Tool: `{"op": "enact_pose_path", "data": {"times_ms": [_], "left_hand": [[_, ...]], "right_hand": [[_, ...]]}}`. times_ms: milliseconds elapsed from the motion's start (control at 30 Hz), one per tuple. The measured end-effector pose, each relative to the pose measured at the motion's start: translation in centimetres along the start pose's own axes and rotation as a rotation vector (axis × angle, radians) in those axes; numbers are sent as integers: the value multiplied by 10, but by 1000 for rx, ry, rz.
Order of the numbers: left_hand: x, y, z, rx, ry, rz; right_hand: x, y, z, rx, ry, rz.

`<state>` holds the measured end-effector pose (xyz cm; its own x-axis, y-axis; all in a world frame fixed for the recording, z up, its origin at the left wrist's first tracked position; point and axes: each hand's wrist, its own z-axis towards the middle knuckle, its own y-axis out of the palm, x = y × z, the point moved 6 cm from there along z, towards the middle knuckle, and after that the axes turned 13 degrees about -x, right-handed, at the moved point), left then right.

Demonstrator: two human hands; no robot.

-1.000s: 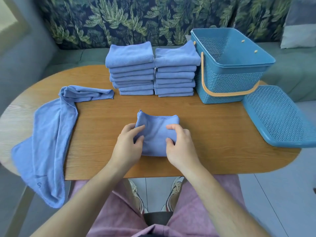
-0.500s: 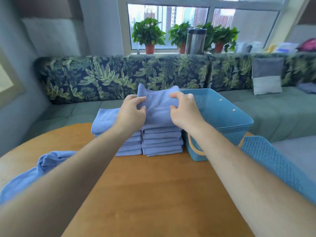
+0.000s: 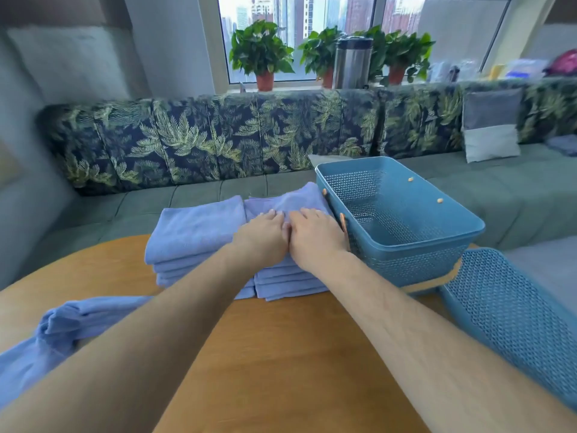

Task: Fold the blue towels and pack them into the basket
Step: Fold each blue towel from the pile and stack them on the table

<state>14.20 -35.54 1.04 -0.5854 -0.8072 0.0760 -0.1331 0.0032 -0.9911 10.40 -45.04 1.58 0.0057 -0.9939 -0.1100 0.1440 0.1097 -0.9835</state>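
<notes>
The left hand and right hand cover the folded blue cloth towel's near half. Left of them the loose blue towel, and right of them the perforated blue plastic lid, are cut off by the frame edges.

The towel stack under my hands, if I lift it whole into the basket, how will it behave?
Probably floppy: the towel stack is loose, soft folded layers, so unsupported ends would likely sag. It may slide apart, since the layer edges already sit unevenly. Likely light, being thin cloth.
</notes>
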Motion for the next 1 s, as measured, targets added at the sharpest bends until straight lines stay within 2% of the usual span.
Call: {"op": "enact_pose_path", "data": {"times_ms": [67, 333, 500, 600, 800, 1000], "left_hand": [[-4, 9, -3, 5, -61, 0], [7, -32, -62, 354, 35, -176], [-11, -28, -140, 488, 14, -220], [-42, -5, -193, 511, -71, -236], [-127, 53, -277, 433, -339, -300], [-210, 107, -351, 274, -545, -328]], "right_hand": [[5, 18, 0, -106, 11, -5], [-14, -36, -42, 159, -52, 135], [-71, -33, -89, 138, -153, 204], [-116, -19, -108, 71, -250, 245], [-217, 35, -119, -186, -438, 262], [-303, 103, -126, -479, -527, 214]]}}
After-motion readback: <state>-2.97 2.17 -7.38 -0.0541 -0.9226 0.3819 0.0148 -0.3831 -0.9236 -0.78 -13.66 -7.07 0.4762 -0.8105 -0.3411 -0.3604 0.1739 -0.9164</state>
